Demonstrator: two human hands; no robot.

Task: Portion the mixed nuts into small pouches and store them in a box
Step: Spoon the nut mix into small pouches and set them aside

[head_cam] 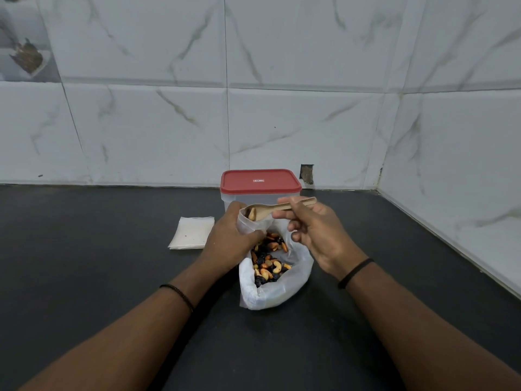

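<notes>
Gripping the small pouch (pixel 251 224) open above the nut bag (pixel 275 289), the left hand (pixel 228 244) steadied it while the right hand (pixel 315 232) pinched the spoon (pixel 270 210), tipping nuts in.

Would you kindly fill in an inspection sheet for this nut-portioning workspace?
Surface: dark countertop.
Job's things: open bag of mixed nuts; small pouch; wooden spoon, loaded, at the pouch's mouth; box, red lid on; stack of spare pouches.
Clutter: nothing seen.
Hands: left hand holds the pouch; right hand pinches the spoon.
Cables: nothing seen.
Surroundings: marble-look tiled wall, small hole behind the box.
</notes>
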